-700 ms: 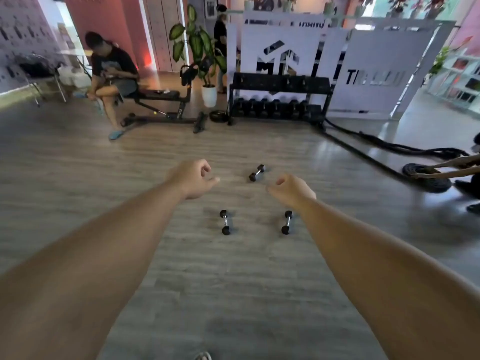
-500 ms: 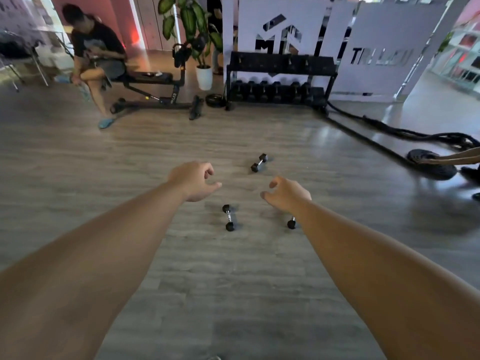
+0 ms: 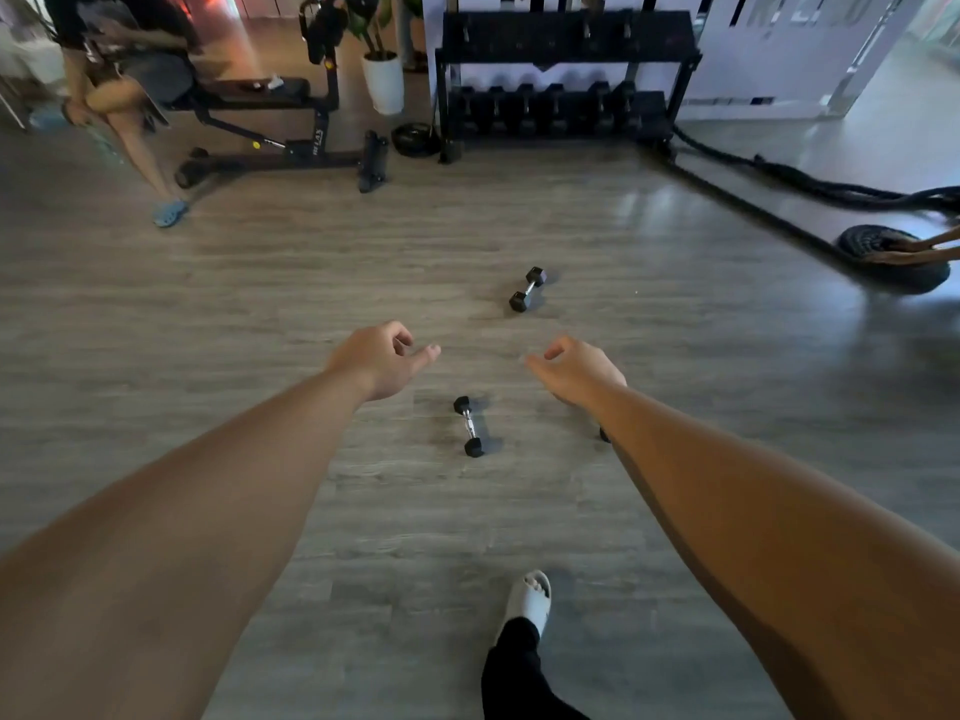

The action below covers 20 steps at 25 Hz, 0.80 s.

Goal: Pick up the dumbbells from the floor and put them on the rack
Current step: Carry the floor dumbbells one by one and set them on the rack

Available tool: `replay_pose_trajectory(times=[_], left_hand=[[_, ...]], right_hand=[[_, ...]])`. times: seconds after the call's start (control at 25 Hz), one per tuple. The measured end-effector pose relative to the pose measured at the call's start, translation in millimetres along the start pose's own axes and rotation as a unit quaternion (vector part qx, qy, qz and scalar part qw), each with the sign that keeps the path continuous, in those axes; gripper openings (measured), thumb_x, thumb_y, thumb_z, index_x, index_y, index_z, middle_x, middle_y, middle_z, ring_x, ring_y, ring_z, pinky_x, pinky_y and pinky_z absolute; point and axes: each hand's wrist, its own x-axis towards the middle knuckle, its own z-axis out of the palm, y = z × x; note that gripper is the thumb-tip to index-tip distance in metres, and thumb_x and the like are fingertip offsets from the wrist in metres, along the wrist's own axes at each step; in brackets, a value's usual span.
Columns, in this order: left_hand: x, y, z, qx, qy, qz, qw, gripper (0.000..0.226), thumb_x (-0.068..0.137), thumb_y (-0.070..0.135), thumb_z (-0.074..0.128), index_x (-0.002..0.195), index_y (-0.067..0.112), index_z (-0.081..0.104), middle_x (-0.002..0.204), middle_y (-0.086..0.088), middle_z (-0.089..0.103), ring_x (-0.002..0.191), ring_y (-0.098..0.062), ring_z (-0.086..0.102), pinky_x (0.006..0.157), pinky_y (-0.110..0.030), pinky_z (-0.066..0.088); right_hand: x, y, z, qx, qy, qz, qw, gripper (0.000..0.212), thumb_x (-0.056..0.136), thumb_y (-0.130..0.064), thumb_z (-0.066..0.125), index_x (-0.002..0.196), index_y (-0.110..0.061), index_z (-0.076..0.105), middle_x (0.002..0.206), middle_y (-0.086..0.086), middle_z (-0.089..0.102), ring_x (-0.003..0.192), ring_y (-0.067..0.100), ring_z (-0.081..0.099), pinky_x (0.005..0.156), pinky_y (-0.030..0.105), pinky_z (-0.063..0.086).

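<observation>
Left hand (image 3: 376, 363) and right hand (image 3: 579, 374) loosely curled, empty. Nearest dumbbell (image 3: 469, 426) judged small, light, rigid; best gripped at bare metal handle.

- Closer now to the rack (image 3: 563, 70), both hands held empty above the floor.
- Right hand (image 3: 576, 374) now covering the right dumbbell (image 3: 603, 434), one end showing.
- Sandalled foot (image 3: 530, 602) stepped into view below.
</observation>
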Motion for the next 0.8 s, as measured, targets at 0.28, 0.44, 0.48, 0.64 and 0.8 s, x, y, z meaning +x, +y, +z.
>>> replay_pose_trajectory(times=[0.28, 0.44, 0.48, 0.64, 0.8], left_hand=[[148, -1, 41, -0.024, -0.041, -0.051, 0.998, 0.053, 0.076, 0.077, 0.062, 0.101, 0.031, 0.066, 0.096, 0.014, 0.066, 0.089, -0.008, 0.064, 0.082, -0.034, 0.052], [230, -8, 55, -0.032, -0.068, -0.069, 0.995, 0.047, 0.08, 0.072, 0.065, 0.101, 0.029, 0.066, 0.095, 0.013, 0.066, 0.088, -0.009, 0.064, 0.078, -0.032, 0.049], [252, -11, 60, -0.029, -0.081, -0.071, 0.994, 0.046, 0.081, 0.071, 0.065, 0.1, 0.029, 0.066, 0.095, 0.013, 0.066, 0.088, -0.009, 0.065, 0.076, -0.031, 0.048], [360, -25, 97, -0.017, -0.12, -0.065, 0.991, 0.045, 0.081, 0.068, 0.067, 0.099, 0.027, 0.068, 0.093, 0.011, 0.068, 0.09, -0.015, 0.066, 0.078, -0.031, 0.048], [475, -40, 158, -0.001, -0.189, -0.036, 0.981, 0.044, 0.083, 0.066, 0.067, 0.1, 0.026, 0.069, 0.091, 0.014, 0.067, 0.088, -0.015, 0.065, 0.08, -0.03, 0.049]], right_hand=[[156, 19, 33, 0.011, -0.068, 0.064, 0.996, 0.046, 0.088, -0.063, 0.053, 0.108, -0.023, 0.062, 0.097, -0.004, 0.068, 0.091, 0.022, 0.065, 0.069, 0.032, 0.045], [237, 15, 40, 0.032, -0.074, 0.094, 0.992, 0.056, 0.088, -0.064, 0.054, 0.124, -0.022, 0.061, 0.112, -0.001, 0.07, 0.104, 0.023, 0.065, 0.084, 0.036, 0.053], [256, 15, 44, 0.046, -0.077, 0.106, 0.99, 0.055, 0.089, -0.063, 0.055, 0.124, -0.021, 0.061, 0.111, -0.001, 0.07, 0.102, 0.022, 0.065, 0.083, 0.036, 0.052], [338, 20, 78, 0.084, -0.074, 0.155, 0.982, 0.056, 0.088, -0.058, 0.056, 0.126, -0.018, 0.062, 0.113, 0.002, 0.07, 0.1, 0.024, 0.064, 0.077, 0.033, 0.046], [420, 38, 130, 0.117, -0.064, 0.238, 0.962, 0.049, 0.09, -0.056, 0.056, 0.113, -0.014, 0.064, 0.104, 0.003, 0.07, 0.098, 0.028, 0.064, 0.073, 0.032, 0.042]])
